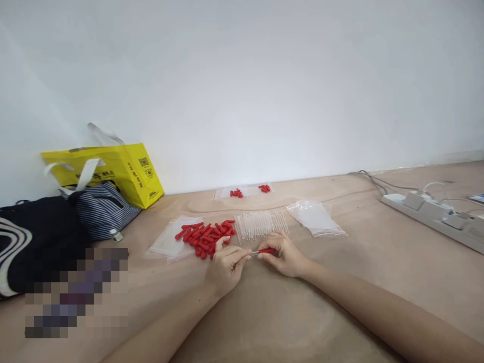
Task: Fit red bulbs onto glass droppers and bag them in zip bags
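Note:
My left hand (228,263) pinches one end of a thin clear tube (254,253). In the fingers of my right hand (283,254) is a red rubber bulb (267,250), which sits at the tube's right end. Just beyond my left hand lies a pile of red bulbs (206,237), partly on clear plastic bags (170,241). A row of clear thin tubes (260,224) lies side by side beyond both hands. More clear bags (317,219) lie to the right of that row.
Packed bags with small red bulbs (236,193) lie by the wall. At the left stand a yellow bag (128,171), a striped pouch (108,209) and a black bag (41,242). A white power strip (434,217) with cables is on the right of the wooden table (370,267).

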Motion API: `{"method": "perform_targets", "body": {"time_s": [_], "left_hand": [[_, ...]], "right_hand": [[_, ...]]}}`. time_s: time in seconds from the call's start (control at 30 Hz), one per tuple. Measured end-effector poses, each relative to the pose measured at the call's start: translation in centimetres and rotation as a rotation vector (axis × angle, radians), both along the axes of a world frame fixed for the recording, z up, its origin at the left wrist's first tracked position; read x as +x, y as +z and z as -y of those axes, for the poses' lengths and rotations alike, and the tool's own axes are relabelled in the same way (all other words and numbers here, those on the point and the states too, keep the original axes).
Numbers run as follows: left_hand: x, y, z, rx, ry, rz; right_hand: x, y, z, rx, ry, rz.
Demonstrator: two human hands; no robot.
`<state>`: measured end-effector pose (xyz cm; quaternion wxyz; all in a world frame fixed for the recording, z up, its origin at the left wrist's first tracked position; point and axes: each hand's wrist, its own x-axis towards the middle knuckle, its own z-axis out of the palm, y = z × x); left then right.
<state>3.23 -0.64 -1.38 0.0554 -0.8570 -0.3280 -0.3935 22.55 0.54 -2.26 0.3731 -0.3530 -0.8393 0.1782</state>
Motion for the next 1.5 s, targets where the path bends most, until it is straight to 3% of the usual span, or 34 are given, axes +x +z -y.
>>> {"method": "perform_targets", "body": {"time_s": [0.33,0.5,0.67,0.77,0.87,1.0,1.13,1.27,1.37,1.5], "left_hand": [[0.1,0.0,0.0,0.010,-0.011,-0.003],[0.0,0.0,-0.2,-0.011,-0.017,-0.009],[0.0,0.0,-0.6,-0.091,0.052,0.055],[0.2,0.0,-0.7,-0.134,0.091,0.108],[0.4,0.0,-0.6,-0.162,0.103,0.144],[0.6,-0.1,-0.2,-0.199,0.098,0.155],[0.8,-0.1,0.0,-0.207,0.053,0.122],[0.7,0.1,-0.1,-0.181,0.083,0.108],[0.2,0.3,-0.4,-0.152,0.175,0.073],[-0.6,0.4,-0.8,-0.116,0.322,-0.015]], "right_hand": [[-0.3,0.4,0.1,0.011,0.010,0.018],[-0.3,0.3,-0.1,-0.060,0.016,-0.015],[-0.2,-0.2,-0.6,-0.334,-0.032,-0.337],[-0.6,-0.1,-0.6,-0.474,0.011,-0.503],[-1.7,0.2,-0.2,-0.500,0.057,-0.582],[-3.1,0.3,0.4,-0.528,-0.031,-0.638],[-3.4,0.6,0.4,-0.523,-0.016,-0.691],[-1.2,1.8,-1.6,-0.443,-0.219,-0.539],[1.8,2.7,-4.0,-0.368,-0.564,-0.131],[4.8,2.7,-6.1,-0.337,-0.825,0.051]]}}
